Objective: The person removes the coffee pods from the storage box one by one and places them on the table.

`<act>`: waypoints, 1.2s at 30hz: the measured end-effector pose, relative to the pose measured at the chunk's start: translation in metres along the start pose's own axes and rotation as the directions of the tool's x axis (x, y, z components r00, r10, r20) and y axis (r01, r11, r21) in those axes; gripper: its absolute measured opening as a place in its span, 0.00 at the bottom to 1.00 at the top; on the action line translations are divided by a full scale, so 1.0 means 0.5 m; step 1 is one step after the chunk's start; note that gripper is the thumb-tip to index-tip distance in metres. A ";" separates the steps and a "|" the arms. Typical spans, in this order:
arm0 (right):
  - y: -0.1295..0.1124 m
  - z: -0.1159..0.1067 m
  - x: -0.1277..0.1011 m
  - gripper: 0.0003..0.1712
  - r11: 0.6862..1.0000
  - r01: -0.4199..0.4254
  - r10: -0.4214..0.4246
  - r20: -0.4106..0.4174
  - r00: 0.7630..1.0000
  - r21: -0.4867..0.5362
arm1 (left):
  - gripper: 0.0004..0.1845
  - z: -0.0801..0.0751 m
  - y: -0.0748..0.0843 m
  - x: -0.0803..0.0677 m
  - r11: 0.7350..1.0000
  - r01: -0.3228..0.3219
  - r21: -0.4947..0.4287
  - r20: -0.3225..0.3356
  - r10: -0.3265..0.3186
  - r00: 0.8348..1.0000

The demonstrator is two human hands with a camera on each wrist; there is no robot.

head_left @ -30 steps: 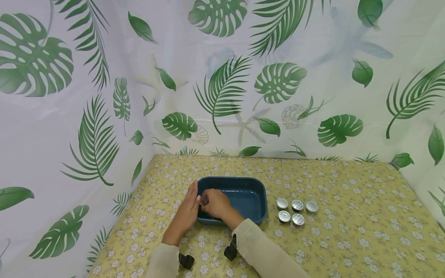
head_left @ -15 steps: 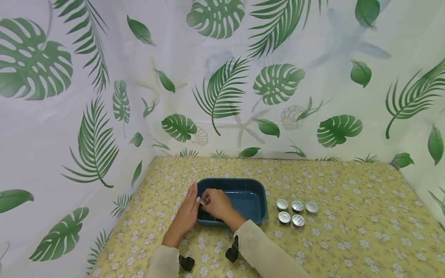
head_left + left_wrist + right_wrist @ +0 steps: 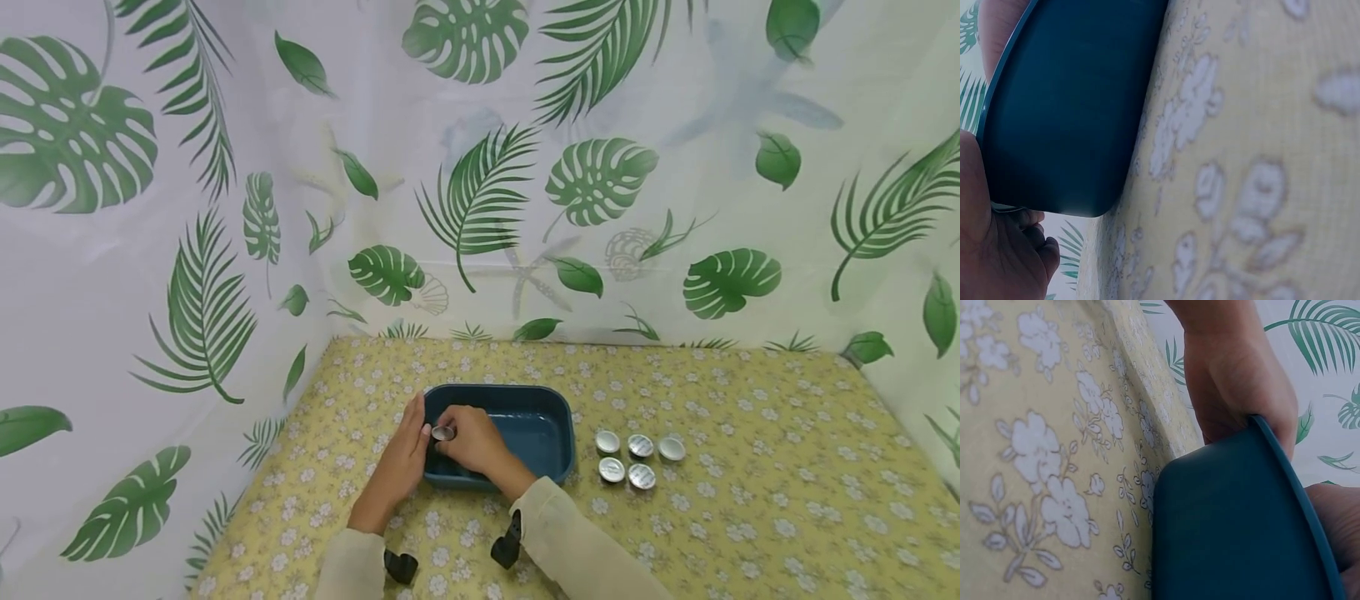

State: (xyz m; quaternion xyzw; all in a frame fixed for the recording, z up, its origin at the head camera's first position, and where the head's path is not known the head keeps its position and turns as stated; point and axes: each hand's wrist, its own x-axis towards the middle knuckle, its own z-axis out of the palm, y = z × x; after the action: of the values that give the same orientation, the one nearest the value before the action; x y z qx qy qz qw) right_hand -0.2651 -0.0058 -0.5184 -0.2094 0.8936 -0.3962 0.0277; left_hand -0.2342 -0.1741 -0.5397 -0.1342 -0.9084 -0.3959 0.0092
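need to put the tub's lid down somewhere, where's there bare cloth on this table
Free: the wide stretch of tablecloth right of the silver caps, and the strip between the blue tub and the leaf curtain. Crowded: the tub's left end, where the left hand and the right hand meet.

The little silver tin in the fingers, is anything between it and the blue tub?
Nothing visible. The right hand pinches the tin just over the tub's left end, the left hand rests against the tub's outside, and the tub's floor below looks bare.
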 end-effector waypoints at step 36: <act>0.017 -0.061 -0.073 0.17 0.994 0.098 -0.096 -0.042 0.994 0.048 | 0.32 0.003 0.003 0.001 0.999 0.015 0.031 -0.022 -0.014 1.000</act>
State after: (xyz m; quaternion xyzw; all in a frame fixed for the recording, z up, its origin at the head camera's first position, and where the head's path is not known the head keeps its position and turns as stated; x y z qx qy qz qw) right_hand -0.2417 0.0350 -0.5078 -0.2441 0.8725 -0.4233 -0.0040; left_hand -0.2340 -0.1719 -0.5398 -0.1230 -0.9152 -0.3834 0.0183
